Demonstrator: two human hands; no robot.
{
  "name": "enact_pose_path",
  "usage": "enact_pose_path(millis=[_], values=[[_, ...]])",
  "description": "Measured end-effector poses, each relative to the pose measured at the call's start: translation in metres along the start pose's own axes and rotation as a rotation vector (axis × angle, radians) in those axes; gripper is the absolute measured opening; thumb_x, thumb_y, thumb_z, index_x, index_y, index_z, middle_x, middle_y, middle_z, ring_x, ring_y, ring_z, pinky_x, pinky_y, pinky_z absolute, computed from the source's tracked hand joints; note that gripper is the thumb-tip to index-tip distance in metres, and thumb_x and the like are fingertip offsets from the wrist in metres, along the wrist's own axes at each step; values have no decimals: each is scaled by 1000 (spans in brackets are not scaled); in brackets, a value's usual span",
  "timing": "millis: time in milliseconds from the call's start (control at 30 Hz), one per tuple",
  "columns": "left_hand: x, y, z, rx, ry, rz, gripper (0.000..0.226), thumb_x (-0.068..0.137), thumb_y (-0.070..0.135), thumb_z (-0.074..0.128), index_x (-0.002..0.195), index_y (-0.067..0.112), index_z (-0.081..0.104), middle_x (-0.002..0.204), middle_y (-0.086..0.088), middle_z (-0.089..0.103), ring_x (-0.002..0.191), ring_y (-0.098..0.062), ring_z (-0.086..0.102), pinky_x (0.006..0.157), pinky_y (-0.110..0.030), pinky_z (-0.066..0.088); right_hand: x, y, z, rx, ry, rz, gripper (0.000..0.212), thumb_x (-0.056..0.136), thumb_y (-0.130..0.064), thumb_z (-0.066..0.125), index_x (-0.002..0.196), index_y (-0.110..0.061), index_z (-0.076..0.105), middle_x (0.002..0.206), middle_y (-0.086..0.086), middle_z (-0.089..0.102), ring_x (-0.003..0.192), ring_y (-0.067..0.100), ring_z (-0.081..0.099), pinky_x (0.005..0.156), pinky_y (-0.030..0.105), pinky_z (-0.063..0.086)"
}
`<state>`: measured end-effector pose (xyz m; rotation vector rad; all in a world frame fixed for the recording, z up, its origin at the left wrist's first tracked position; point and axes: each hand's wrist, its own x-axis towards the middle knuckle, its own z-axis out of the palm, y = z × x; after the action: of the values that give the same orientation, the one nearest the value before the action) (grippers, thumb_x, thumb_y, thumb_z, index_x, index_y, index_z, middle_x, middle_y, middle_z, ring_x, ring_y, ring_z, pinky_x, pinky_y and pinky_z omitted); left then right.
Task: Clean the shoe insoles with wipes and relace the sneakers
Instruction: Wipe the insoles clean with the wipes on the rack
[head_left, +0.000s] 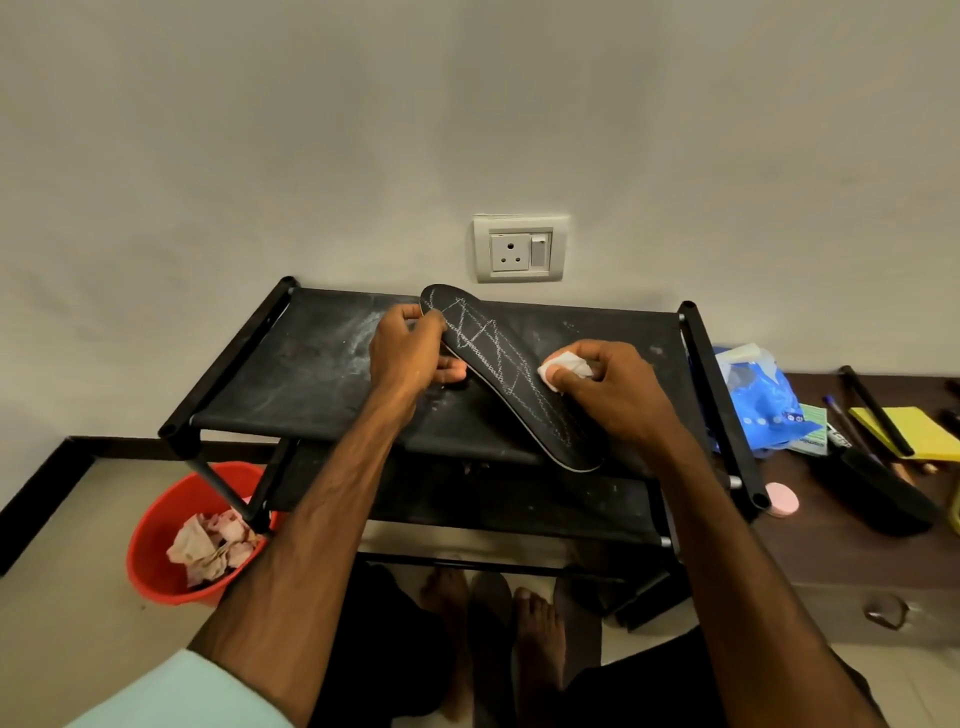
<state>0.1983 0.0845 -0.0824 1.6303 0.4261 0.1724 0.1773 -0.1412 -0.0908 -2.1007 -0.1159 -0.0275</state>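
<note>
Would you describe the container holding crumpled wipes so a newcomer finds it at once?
Start at the black rack against the wall and look to the floor by its left legs. The red bucket stands there, the only red thing in view.

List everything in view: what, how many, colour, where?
black fabric-shelf rack: one, black, against the wall
black stitched shoe insole: one, black, held above the rack
crumpled white wipe: one, white, on the insole
round red plastic bucket: one, red, floor, left
crumpled used wipes: several, pinkish, in the bucket
white wall socket: one, white, above the rack
blue plastic bag: one, blue, brown cabinet, right
flat yellow pad: one, yellow, cabinet, far right
round pink disc: one, pink, cabinet edge
left hand: one, grips the insole's far end
right hand: one, pinches the wipe
bare feet: two, under the rack
</note>
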Motion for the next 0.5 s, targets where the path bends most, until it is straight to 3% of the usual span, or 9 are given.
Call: enact_pose_path(millis=[233, 400, 500], values=[[-9, 13, -5, 132, -95, 78, 62, 98, 10, 50, 153, 29, 30, 111, -12, 64, 53, -16, 67, 52, -31, 59, 1, 5, 2, 21, 47, 39, 10, 90, -28, 74, 99, -25, 79, 88, -8, 76, 84, 11, 72, 83, 36, 61], [-7, 3, -17, 169, -120, 79, 60, 97, 11, 56, 151, 27, 36, 127, -16, 62, 58, -21, 70, 59, -40, 63, 5, 5, -1, -11, 68, 36, 9, 93, -28, 72, 100, -29, 77, 91, -12, 73, 85, 6, 68, 74, 24, 55], [-2, 0, -20, 158, -68, 46, 45, 97, 15, 60, 139, 21, 46, 116, -12, 64, 72, -23, 72, 64, -39, 64, 10, 4, -4, -54, 38, 19, 10, 94, -27, 71, 102, -28, 76, 96, -12, 73, 88, 5, 66, 74, 21, 52]])
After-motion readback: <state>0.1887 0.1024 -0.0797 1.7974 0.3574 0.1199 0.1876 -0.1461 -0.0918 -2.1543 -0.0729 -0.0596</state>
